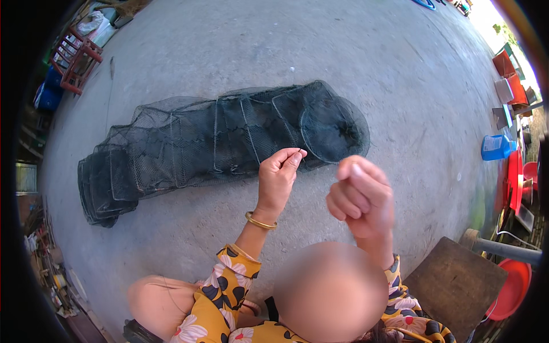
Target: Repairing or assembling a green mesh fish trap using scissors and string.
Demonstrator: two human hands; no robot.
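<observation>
Clock directions are being taken from the view's centre. The dark mesh net point(231, 134) is lying on the grey floor point(217, 46), spanning from 9 o'clock round to 2 o'clock, its round-hooped end facing 2. The left hand point(277, 174) is sitting near centre, thumb and forefinger pinching a thin dark strand point(302, 151); its grip is clamping on that, while the fingertips are overlapping the net's near edge. The right hand point(363, 194) is hovering at 4 o'clock, blurring, its fingers curling together; cannot tell whether that grip is holding anything. A blue jug point(495, 147) is standing at 3 o'clock, a red-brown chair point(76, 62) at 10.
</observation>
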